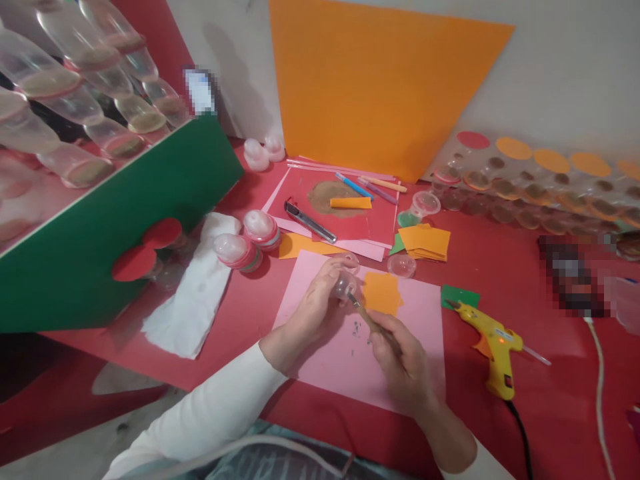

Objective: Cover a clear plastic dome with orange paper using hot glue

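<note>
My left hand (320,293) is closed around a small clear cup (345,285), held just above the pink sheet (400,373) at the middle of the surface. My right hand (400,360), nearer to me, grips a thin tool (364,316) whose long axis runs up and left, its tip touching the cup's right side. An orange piece (381,293) lies just right of the cup, and the glue gun (493,343) rests further right.

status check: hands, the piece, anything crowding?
Left hand grips small clear cup. Right hand holds thin tool, tip at cup. Both over pink sheet; orange scrap beside the cup, glue gun off right.
</note>
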